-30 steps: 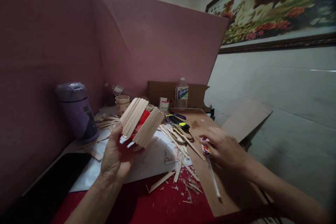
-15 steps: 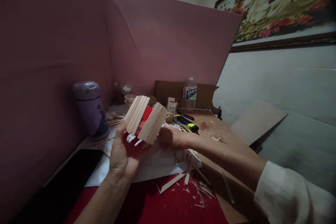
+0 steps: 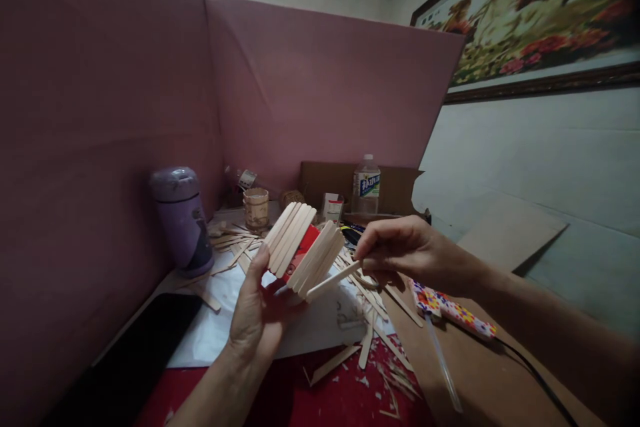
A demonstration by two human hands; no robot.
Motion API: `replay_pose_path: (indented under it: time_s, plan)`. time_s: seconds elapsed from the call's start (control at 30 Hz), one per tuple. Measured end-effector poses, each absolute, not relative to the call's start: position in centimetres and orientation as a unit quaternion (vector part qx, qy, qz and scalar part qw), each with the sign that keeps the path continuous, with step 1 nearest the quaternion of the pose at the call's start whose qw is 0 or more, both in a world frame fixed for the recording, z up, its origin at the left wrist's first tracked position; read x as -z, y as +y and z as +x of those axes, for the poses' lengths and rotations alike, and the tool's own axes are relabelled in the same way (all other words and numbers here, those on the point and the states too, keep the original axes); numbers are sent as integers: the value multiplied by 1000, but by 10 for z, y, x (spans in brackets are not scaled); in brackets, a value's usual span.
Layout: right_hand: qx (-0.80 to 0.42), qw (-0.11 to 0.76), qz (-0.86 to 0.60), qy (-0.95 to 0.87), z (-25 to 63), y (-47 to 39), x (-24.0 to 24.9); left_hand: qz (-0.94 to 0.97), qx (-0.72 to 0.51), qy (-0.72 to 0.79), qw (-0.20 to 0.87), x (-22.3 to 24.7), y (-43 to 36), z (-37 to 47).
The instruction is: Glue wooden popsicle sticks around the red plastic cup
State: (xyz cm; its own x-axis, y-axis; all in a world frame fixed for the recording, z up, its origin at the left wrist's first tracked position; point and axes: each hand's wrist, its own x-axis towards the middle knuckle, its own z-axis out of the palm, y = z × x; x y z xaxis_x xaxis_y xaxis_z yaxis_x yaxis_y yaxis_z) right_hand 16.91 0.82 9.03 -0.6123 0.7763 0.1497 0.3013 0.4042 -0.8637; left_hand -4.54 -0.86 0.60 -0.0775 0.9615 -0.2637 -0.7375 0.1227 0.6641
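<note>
My left hand is closed around a red container whose side is covered with upright popsicle sticks, leaving a red strip bare between two groups. Between the thumb and fingers of my right hand is a single popsicle stick. Its far end reaches the lower right edge of the covered container; whether the two touch, I cannot tell. Under both hands lies a white paper sheet with loose sticks and pencil marks on it.
A flower-patterned glue gun with a black cord lies at right, a clear glue stick beside it. Behind stand a purple bottle, a small wood-clad cup and a clear plastic bottle. A black flat object lies at left.
My right hand has come up and back from behind the container, now with a popsicle stick in its fingers. The glue gun has come into sight. The view has shifted slightly.
</note>
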Motion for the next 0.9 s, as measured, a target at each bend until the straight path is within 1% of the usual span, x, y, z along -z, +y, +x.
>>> replay_pose_path:
  time_s: [0.03,0.1,0.2,0.27,0.63,0.9]
  plan:
    - [-413,303,-343,-788,166,9,-90,165,-635,360,663,-5,-9,-43]
    - [-343,330,-351,-807,159,11,-88,170,-620,372,670,-4,-11,-38]
    - [-241,338,-361,-835,150,14,-89,173,-608,375,678,-4,-12,-35]
    - [-219,342,-372,-835,146,15,-91,174,-604,373,683,-5,-13,-34]
    - [-203,350,-399,-823,138,19,-91,171,-598,368,691,0,-11,-37]
    - [-244,365,-389,-810,134,25,-80,172,-599,365,691,-1,-12,-35]
